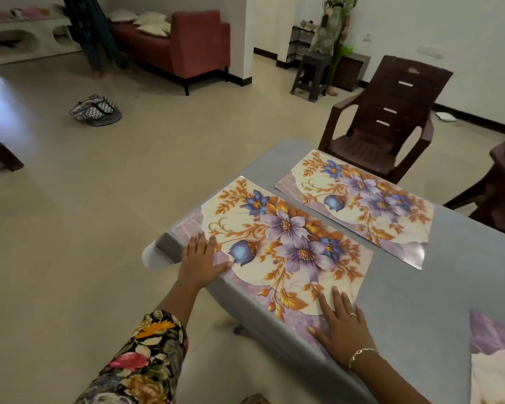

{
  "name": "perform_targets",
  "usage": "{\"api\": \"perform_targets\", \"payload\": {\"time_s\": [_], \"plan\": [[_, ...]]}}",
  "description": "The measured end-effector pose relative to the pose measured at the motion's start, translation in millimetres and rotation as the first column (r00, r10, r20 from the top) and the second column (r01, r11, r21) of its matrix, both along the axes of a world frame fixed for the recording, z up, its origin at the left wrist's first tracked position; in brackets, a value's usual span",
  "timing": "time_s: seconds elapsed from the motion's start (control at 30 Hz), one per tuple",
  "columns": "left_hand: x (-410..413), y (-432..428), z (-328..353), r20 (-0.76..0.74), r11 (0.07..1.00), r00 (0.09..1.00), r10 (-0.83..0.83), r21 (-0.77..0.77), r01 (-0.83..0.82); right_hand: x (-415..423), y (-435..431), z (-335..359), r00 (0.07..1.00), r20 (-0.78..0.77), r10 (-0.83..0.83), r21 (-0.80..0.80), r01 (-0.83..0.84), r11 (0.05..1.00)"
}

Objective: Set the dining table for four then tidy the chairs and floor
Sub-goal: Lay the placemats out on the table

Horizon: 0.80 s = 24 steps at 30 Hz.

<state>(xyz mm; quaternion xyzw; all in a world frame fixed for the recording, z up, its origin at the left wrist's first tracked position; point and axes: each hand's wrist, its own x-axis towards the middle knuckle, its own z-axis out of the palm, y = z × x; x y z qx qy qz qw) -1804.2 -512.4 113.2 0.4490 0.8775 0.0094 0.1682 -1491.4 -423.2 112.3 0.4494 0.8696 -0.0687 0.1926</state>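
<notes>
A floral placemat (pixel 277 246) with purple and blue flowers lies along the near left edge of the grey-covered table (pixel 438 293). My left hand (pixel 200 259) rests flat on its far left end, fingers spread. My right hand (pixel 340 325) presses flat on its near end, holding nothing. A second matching placemat (pixel 359 205) lies parallel beyond it. The corner of a third placemat (pixel 496 360) shows at the lower right.
A brown plastic chair (pixel 388 121) stands at the table's far end, and part of another chair (pixel 499 193) is at the right. A patterned bag (pixel 95 109) lies on the tiled floor. A red sofa (pixel 184 45), a stool (pixel 311 74) and two standing persons are farther back.
</notes>
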Motion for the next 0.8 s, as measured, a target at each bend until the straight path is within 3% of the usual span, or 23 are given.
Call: {"api": "perform_targets", "payload": {"time_s": [0.63,0.8], "plan": [[6.2,13.2,14.6,-0.063,0.993,0.998,0.016,-0.114,-0.023,11.0,-5.7,-1.3,0.96,-0.278,-0.024,0.111,0.057,0.992],[50.4,30.6,17.0,-0.099,0.987,0.982,-0.162,0.008,0.163,44.8,-14.2,-2.4,0.954,-0.294,-0.048,0.123,0.088,0.989]]}}
